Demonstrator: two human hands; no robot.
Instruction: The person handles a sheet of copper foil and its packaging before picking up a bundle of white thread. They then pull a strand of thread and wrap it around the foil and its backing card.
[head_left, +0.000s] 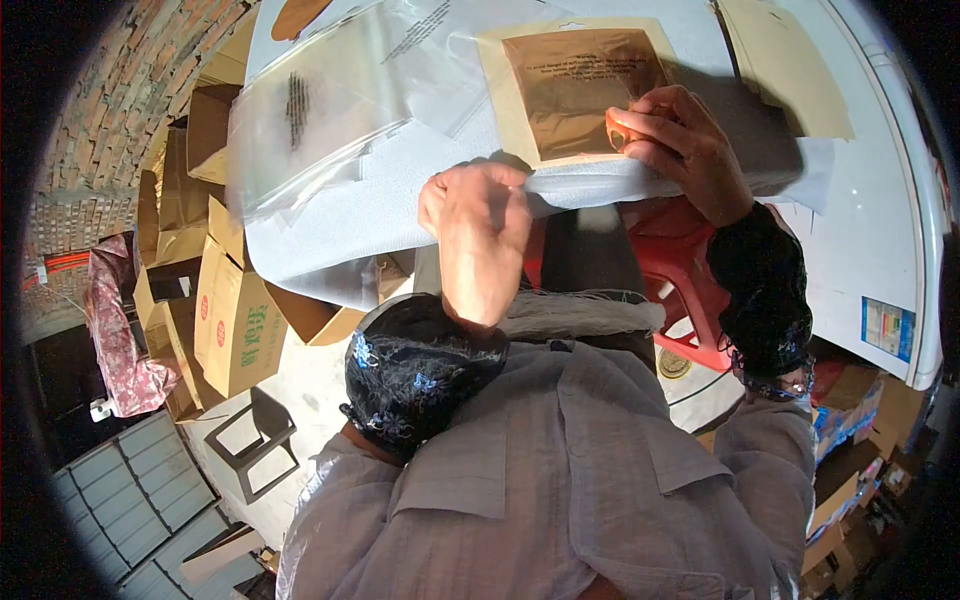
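At the near edge of the bench (880, 200), the right hand (685, 150) has its fingers curled shut around a small orange object (617, 130), pressing it against the lower right corner of a tan card with a brown film window (575, 90). What the orange object is cannot be made out; most of it is hidden under the fingers. The left hand (480, 235) is closed in a loose fist at the bench edge, pinching the border of the white sheet (340, 215) that lies under the card; whether it holds anything besides the sheet cannot be told, since only the back of the hand shows. Both forearms wear dark knitted sleeves over a grey shirt.

Printed text on the film window is too small to read. Left of the card lies a pile of clear plastic bags (320, 110), one with a dark blurred mark. More tan cards (790, 60) lie at the right, cut off by the top edge. Under the bench stands a red plastic stool (680, 270). Cardboard boxes (235, 320) are stacked on the floor at the left, beside a brick wall (120, 90), with a dark stool (255, 435) nearby.
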